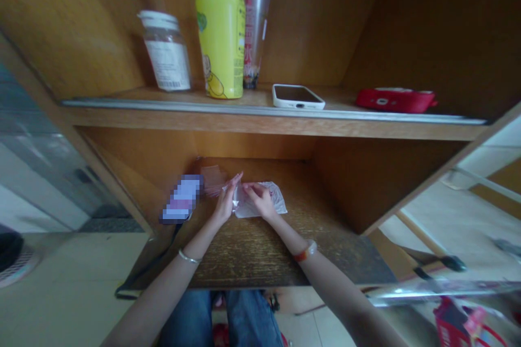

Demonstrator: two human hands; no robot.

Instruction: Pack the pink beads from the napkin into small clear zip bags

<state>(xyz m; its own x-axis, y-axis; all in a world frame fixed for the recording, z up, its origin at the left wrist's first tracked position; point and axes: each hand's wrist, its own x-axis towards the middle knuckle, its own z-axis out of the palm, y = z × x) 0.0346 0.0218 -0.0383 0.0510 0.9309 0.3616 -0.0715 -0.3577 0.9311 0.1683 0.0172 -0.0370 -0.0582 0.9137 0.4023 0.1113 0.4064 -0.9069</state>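
Note:
My left hand (226, 203) is closed on a small clear plastic bag (235, 205), its fingers upright and close together. Right beside it, my right hand (260, 198) has its fingers curled in a pinch at the bag's edge; whatever lies between the fingertips is too small to make out. Under and behind the right hand lies a larger crinkled see-through plastic bag (279, 200) with some red on it. To the left of my hands, a few flat clear plastic sleeves (212, 178) rest on the wooden desktop (248, 260).
A phone with a blurred screen (182, 199) stands at the left, a dark strap hanging from it. The shelf above bears a white-capped jar (167, 59), a yellow bottle (222, 38), a lidded cup (255, 21), a white-cased phone (298, 97) and a red object (394, 100).

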